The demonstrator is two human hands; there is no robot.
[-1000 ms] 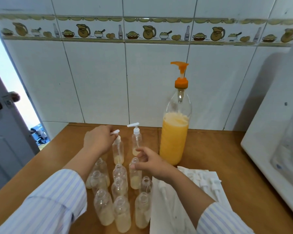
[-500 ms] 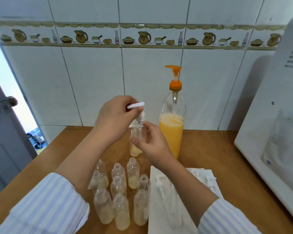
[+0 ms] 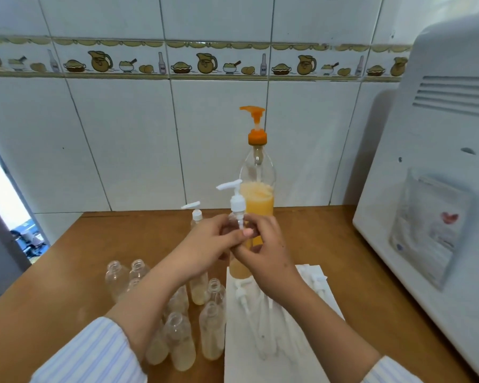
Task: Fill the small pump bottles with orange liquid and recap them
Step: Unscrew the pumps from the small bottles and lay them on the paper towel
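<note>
Table: wooden, set against a tiled wall, with a white appliance at its right edge.

Large supply bottle: upright at the back of the table, orange pump on top, roughly half full of orange liquid.

White sheet: lies right of centre and carries several loose pump caps.

Open small bottles: a cluster stands uncapped at front left, each with a shallow layer of pale liquid. One capped bottle stands behind them.

Bottle in hand: held raised in front of the supply bottle, largely hidden by the fingers; orange liquid shows at its base. Its white pump cap rides high, with the dip tube exposed beneath the collar, so it does not appear seated.

Left hand: fingers curled round the upper part of the bottle. Right hand: gripping the same bottle from the other side, lower down.

Assessment: recapping is in progress. Recommended practice is to keep the bottle vertical, steady it with one hand, lower the collar squarely onto the neck and turn until snug. A tilted collar would likely cross-thread; squeezing the thin wall risks pushing liquid out.
</note>
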